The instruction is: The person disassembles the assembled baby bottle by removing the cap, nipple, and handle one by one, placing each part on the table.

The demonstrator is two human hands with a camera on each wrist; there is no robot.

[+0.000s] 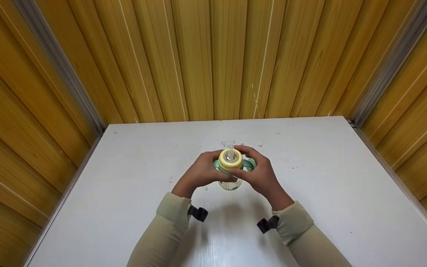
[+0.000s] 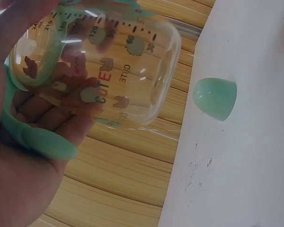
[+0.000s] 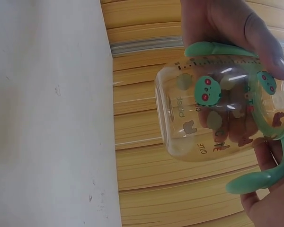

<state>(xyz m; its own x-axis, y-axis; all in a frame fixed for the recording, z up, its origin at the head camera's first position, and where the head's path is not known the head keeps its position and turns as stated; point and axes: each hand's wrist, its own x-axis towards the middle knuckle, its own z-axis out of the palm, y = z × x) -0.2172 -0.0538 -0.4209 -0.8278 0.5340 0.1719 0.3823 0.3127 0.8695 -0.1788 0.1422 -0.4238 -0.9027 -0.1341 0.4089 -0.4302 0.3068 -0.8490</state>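
A clear baby bottle (image 1: 230, 184) is held upright between both hands over the white table. Its yellow collar (image 1: 223, 164) surrounds a clear nipple (image 1: 231, 156), and green handles (image 2: 49, 143) stick out at its sides. My left hand (image 1: 204, 170) grips the bottle's upper body, its fingers showing behind the printed wall in the left wrist view. From the other side my right hand (image 1: 261, 172) holds the yellow collar between thumb and fingers. Small cartoon prints and a measuring scale mark the bottle (image 3: 213, 113). A green dome-shaped cap (image 2: 216, 98) sits on the table beyond the bottle.
The white table (image 1: 146, 148) bears small dark scuffs near the hands. Wood-look panel walls (image 1: 228, 59) rise behind it and on both sides, with grey metal posts (image 1: 63, 63) at the corners. A black wrist camera (image 1: 198, 214) hangs below the left sleeve.
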